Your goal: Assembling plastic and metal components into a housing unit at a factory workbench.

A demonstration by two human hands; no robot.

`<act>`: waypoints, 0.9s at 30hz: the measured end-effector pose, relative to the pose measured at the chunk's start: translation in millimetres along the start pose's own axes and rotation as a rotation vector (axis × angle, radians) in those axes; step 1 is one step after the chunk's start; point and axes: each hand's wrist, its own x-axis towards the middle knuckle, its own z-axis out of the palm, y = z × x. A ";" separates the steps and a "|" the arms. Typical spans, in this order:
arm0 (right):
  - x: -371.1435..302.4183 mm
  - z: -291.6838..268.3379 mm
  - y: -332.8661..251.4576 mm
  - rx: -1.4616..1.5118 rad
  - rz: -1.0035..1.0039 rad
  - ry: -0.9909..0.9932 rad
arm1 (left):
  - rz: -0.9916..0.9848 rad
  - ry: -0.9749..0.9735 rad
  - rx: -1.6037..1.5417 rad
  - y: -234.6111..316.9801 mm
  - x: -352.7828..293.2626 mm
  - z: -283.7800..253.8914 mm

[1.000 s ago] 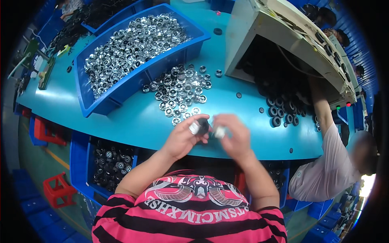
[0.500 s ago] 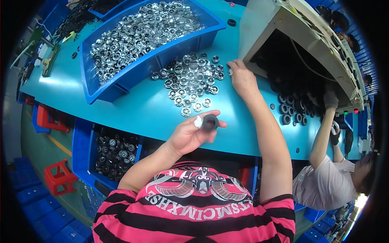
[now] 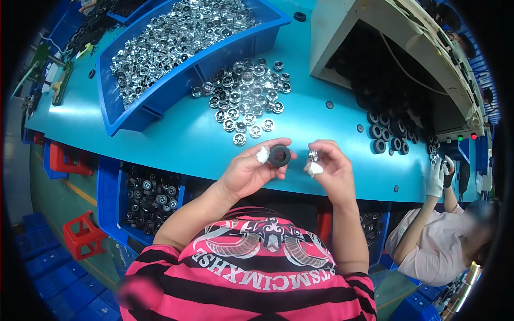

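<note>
My left hand point(image 3: 247, 175) holds a black rubber tyre point(image 3: 272, 155) between thumb and fingers, its round hole turned toward me. Close by on its right, my right hand point(image 3: 337, 174) pinches a small chrome wheel hub point(image 3: 313, 155) in its fingertips. The tyre and the hub are apart, above the table's near edge. White wrapping covers both thumbs. Beyond my hands, a loose heap of chrome hubs point(image 3: 249, 104) lies on the turquoise table point(image 3: 176, 152). Farther right, several black tyres point(image 3: 379, 145) spill from the opening of a pale box-shaped cabinet point(image 3: 334, 32).
A long blue bin point(image 3: 184, 80) full of chrome hubs stands behind the heap. Below the table's edge at left, another blue bin point(image 3: 110, 187) holds fitted wheels. A red stool point(image 3: 83, 238) stands on the floor. At right, a co-worker's gloved hand point(image 3: 436, 179) is at the table.
My right hand has come back from beside the hub heap, down toward my left hand, and a chrome hub now shows in its fingers. My left hand still holds the tyre.
</note>
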 end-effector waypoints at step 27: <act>-38.4 17.3 19.6 0.150 0.060 0.114 | 0.727 0.242 1.549 -5.5 -5.5 37.2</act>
